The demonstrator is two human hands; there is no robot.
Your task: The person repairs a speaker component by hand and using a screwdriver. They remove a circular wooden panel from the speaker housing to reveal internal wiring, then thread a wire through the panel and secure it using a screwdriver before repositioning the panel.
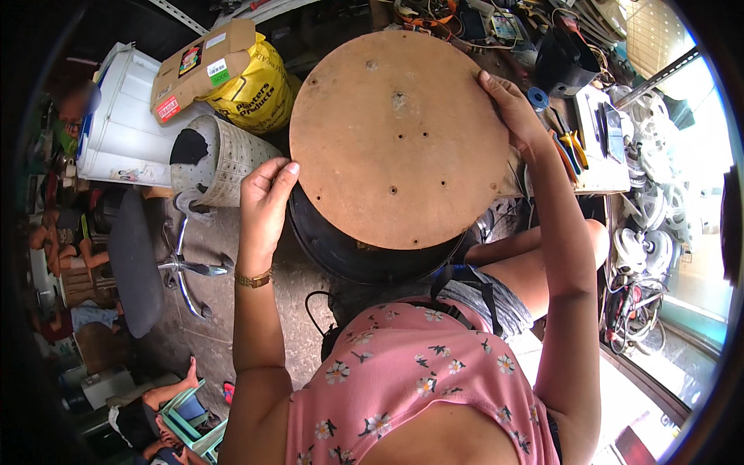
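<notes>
A round brown wooden board [356, 116] with several small drilled holes is held up in front of me, its flat face toward me. At its left edge, my left hand [267, 194] grips the rim, thumb on the near face. My right hand [508, 108] holds the upper right edge, with the thumb near the rim and the other fingers hidden behind. Below and partly behind the board shows a black round drum-like shell [349, 260], apparently resting low between my legs. Whether the board touches the shell cannot be made out.
Left stand a perforated pale bin [232, 159], a cardboard box [203, 66], a yellow plastic bag [260, 93] and a chair with a wheeled base [139, 263]. At right, pliers [572, 143] lie on a cluttered bench beside a black container [566, 62]. Other people sit at far left.
</notes>
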